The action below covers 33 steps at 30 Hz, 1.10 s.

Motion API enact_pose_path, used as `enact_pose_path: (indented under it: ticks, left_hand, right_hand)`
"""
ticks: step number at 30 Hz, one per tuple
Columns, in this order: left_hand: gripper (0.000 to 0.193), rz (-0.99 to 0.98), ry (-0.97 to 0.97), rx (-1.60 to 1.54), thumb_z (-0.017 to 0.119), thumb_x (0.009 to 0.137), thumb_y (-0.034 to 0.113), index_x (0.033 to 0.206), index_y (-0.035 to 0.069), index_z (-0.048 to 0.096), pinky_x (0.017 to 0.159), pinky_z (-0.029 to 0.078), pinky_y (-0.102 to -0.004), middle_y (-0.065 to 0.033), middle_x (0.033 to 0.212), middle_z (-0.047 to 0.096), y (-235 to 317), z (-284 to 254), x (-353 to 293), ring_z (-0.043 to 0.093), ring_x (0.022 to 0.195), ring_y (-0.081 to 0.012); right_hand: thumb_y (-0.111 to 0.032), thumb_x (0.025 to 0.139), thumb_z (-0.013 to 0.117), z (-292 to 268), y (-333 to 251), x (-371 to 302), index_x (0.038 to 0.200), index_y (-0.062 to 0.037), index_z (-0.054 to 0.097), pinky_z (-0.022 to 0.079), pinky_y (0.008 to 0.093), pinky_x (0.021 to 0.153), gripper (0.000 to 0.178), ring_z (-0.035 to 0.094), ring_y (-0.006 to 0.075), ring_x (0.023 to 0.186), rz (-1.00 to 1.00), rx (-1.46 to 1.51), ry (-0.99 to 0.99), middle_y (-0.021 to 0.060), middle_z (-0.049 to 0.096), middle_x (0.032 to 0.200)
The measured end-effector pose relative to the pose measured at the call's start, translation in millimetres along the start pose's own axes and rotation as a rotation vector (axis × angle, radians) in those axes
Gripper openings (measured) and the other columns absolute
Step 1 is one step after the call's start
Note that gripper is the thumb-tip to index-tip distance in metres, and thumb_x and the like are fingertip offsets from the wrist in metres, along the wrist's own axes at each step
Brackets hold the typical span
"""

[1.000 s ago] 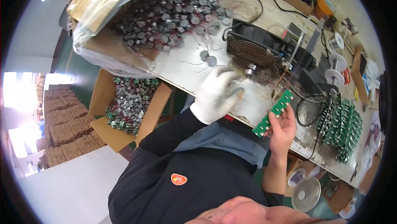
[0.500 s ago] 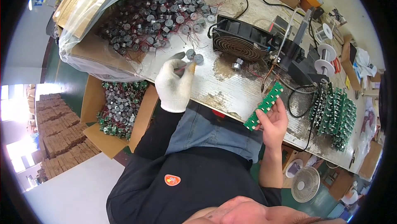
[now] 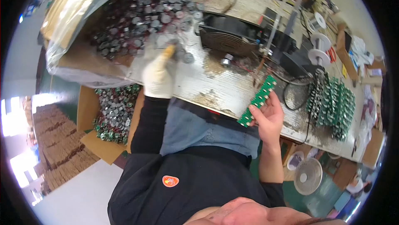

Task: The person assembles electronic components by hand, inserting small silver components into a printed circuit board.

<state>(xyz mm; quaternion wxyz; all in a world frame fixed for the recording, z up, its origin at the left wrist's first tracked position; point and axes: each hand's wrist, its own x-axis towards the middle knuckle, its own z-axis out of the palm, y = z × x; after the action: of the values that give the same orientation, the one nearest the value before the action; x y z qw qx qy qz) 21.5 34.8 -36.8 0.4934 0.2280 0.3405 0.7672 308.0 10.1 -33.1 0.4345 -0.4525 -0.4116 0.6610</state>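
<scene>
My left hand (image 3: 158,69), in a white glove with a yellowed fingertip, reaches over the near edge of a heap of small round metal parts with thin red wires (image 3: 154,22). Motion smears its fingers, so whether they hold anything does not show. Just right of it, one loose round grey part (image 3: 188,58) lies on the bench. Bare and closed, my right hand (image 3: 269,115) grips a long green circuit board strip (image 3: 258,99), tilted over the front edge of the bench. Small pale components sit along the strip.
A black fan (image 3: 228,36) stands behind a single metal part (image 3: 227,60). Right of it are a soldering stand (image 3: 286,54) with solder spools (image 3: 319,49) and stacked green boards (image 3: 338,106). Below the bench's left end, an open carton (image 3: 88,108) holds finished-looking parts.
My left hand has moved away from the two loose round parts, up toward the heap. My right hand keeps its hold on the circuit board strip. The whole view has shifted slightly.
</scene>
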Motion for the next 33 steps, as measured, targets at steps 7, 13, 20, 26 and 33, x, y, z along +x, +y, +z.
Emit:
enact_pose_path:
  ticks: [7,13,20,26,33]
  left_hand:
    - [0.051,0.028,-0.023,-0.229,0.056,0.09,0.004,0.136,-0.006,0.034,0.1,0.046,-0.0331,-0.0225,0.124,0.053,19.3,-16.1,7.1,0.056,0.113,-0.0261]
    - [0.017,0.274,-0.178,0.881,0.062,0.088,-0.001,0.103,-0.007,0.064,0.085,0.054,-0.0342,-0.0187,0.108,0.064,13.8,13.7,-35.3,0.064,0.098,-0.0236]
    - [0.04,0.62,-0.584,1.357,0.069,0.073,-0.009,0.108,0.009,0.066,0.068,0.052,-0.0275,-0.0119,0.096,0.063,-10.9,17.9,-45.7,0.062,0.079,-0.02]
    - [0.053,0.221,-0.48,1.411,0.073,0.071,0.005,0.122,0.006,0.057,0.062,0.053,-0.0289,-0.0148,0.123,0.056,11.5,42.7,-56.3,0.064,0.069,-0.0178]
    - [0.069,0.839,-0.006,1.04,0.074,0.069,-0.001,0.125,0.001,0.034,0.088,0.042,-0.0353,-0.0076,0.07,0.06,33.6,-9.9,-67.9,0.054,0.105,-0.0299]
  right_hand:
    - [0.007,0.082,0.063,0.8,-0.4,3.8,0.135,0.0045,0.035,0.046,0.0189,0.048,0.06,0.059,0.0088,0.069,0.016,0.016,-0.036,0.0111,0.056,0.112]
    - [0.007,0.082,0.063,-2.6,1.4,2.5,0.138,0.0056,0.032,0.046,0.0193,0.048,0.064,0.059,0.0085,0.068,0.004,0.0,-0.023,0.0126,0.055,0.113]
    - [0.008,0.082,0.063,-0.1,1.1,1.1,0.136,0.0052,0.035,0.047,0.0188,0.048,0.061,0.059,0.0081,0.068,-0.003,-0.025,-0.022,0.0122,0.056,0.113]
    - [0.008,0.082,0.062,0.2,1.3,1.0,0.135,0.0052,0.036,0.047,0.0177,0.048,0.059,0.059,0.0084,0.07,0.001,-0.008,-0.015,0.0106,0.058,0.109]
    - [0.009,0.081,0.062,2.1,-2.2,2.8,0.135,0.0056,0.036,0.046,0.018,0.048,0.06,0.058,0.0079,0.07,-0.001,0.012,-0.019,0.0115,0.057,0.11]
